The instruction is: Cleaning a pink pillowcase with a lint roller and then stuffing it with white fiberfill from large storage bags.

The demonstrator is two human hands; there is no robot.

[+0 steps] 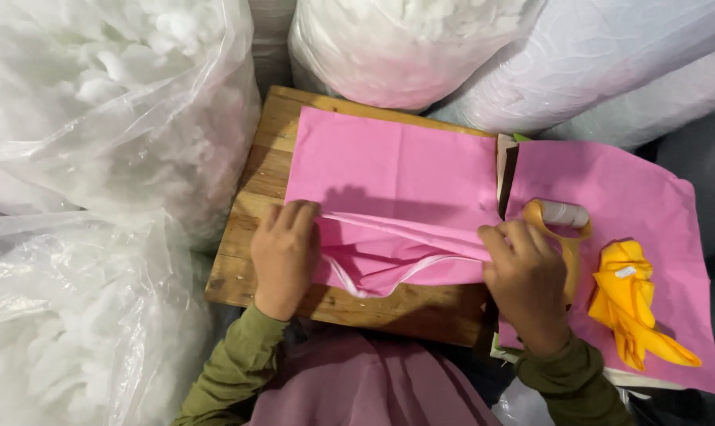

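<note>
I see big clear plastic bags of white stuffing [97, 142] crowding the left and top, more of them along the upper right [578, 63]. Wooden bench [255, 189] sits between them. Pink fabric cover [397, 173] lies flat on the bench, its near edge open with a white zipper strip [373, 284] curving along it. A second pink fabric sheet [649, 213] lies just to the right. My left hand [285, 254] pinches the upper layer of the open edge on the left; my right hand [523, 280] grips the same edge on the right. Both clenched on the cover. Folded yellow cloth [633, 315] rests on the second sheet. Yellow-handled scissors [566, 233] lie just beyond my right hand, partly hidden by it.
</note>
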